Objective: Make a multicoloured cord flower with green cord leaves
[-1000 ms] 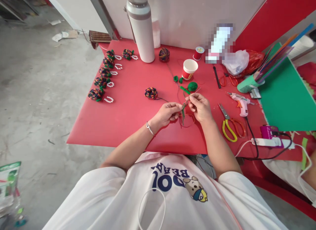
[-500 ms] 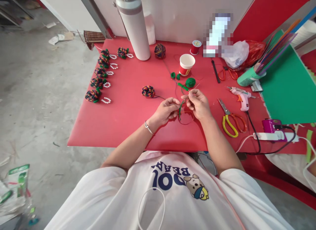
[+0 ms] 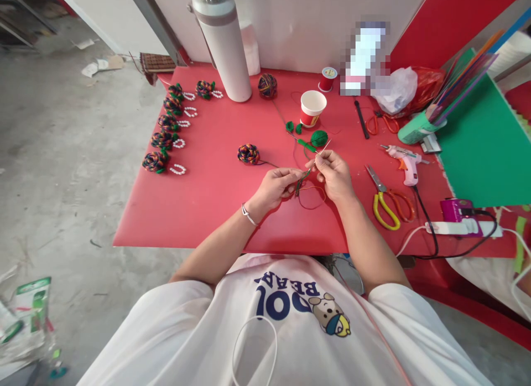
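My left hand (image 3: 279, 186) is closed, pinching a small strip of green knitted or crocheted yarn (image 3: 299, 185). Facing it, my right hand (image 3: 333, 173) grips a thin metal needle (image 3: 326, 147), its lower end meeting the green strip. A thin dark-red thread (image 3: 324, 193) loops over the table below my fingers. Just beyond the right hand lie a green-handled crochet hook (image 3: 306, 145) and a green ball of yarn (image 3: 319, 138). Two small green pieces (image 3: 290, 126) sit near the hook's tip. To the left is a multicoloured yarn flower (image 3: 249, 154) trailing a strand.
Several yarn flowers (image 3: 155, 161) with bead loops (image 3: 178, 169) line the left side of the red table (image 3: 199, 209). A bottle (image 3: 227, 48), a paper cup (image 3: 313, 107) and a yarn ball (image 3: 267, 85) stand behind. Scissors (image 3: 385, 201) and a glue gun (image 3: 409, 163) lie right.
The needle has tilted and now reaches the green strip, with more of it showing above my right fingers. My left hand has shifted slightly, and less of the strip hangs below it.
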Demonstrator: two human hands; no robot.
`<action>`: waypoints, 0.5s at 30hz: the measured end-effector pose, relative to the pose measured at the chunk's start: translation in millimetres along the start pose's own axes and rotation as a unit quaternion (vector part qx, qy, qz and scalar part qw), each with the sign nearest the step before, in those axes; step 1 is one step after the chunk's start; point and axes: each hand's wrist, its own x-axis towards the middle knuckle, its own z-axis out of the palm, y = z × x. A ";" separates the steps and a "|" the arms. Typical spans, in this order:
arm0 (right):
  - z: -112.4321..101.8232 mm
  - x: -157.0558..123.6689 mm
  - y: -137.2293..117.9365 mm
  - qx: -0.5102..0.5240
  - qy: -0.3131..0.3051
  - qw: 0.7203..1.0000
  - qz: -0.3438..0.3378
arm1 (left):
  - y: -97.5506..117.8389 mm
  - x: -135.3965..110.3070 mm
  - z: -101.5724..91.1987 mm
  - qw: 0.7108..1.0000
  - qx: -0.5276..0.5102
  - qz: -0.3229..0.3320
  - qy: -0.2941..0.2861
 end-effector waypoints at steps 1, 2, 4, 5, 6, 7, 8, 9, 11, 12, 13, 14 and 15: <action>-1.2 1.1 0.6 0.001 0.012 1.000 -0.003 | 0.7 0.4 -0.5 1.000 -0.004 0.000 0.003; -2.5 2.2 1.2 0.002 0.026 1.000 -0.006 | 1.5 0.7 -0.9 1.000 -0.005 -0.002 0.005; -5.2 4.3 2.3 0.006 0.055 0.998 -0.011 | 3.1 0.9 -1.4 1.000 -0.003 -0.005 0.005; -6.6 5.3 2.7 0.006 0.070 0.997 -0.014 | 3.8 0.7 -1.5 1.000 -0.002 -0.004 0.002; -8.1 6.1 3.0 0.003 0.082 0.996 -0.015 | 4.4 0.4 -1.8 1.000 -0.001 -0.001 -0.002; -9.8 7.0 3.2 -0.002 0.091 0.996 -0.016 | 5.1 -0.2 -2.2 1.000 0.002 0.000 -0.007; -11.7 7.8 3.4 -0.010 0.097 0.995 -0.016 | 5.8 -0.9 -3.0 1.000 0.009 -0.002 -0.013; -13.9 8.7 3.7 -0.020 0.101 0.995 -0.017 | 6.6 -1.7 -4.2 1.000 0.021 -0.007 -0.017; -19.2 11.0 4.7 -0.042 0.109 0.993 -0.025 | 8.4 -3.0 -7.6 0.997 0.065 -0.017 -0.022; -22.2 12.3 5.7 -0.054 0.113 0.992 -0.031 | 9.3 -3.4 -9.6 0.995 0.094 -0.020 -0.023; -25.2 13.6 6.8 -0.069 0.117 0.990 -0.035 | 10.2 -3.6 -11.5 0.992 0.122 -0.019 -0.022; -28.1 14.8 8.0 -0.087 0.118 0.989 -0.036 | 10.9 -3.5 -13.1 0.989 0.147 -0.016 -0.019; -30.8 15.5 9.0 -0.112 0.119 0.986 -0.037 | 11.4 -3.2 -14.2 0.985 0.171 -0.010 -0.011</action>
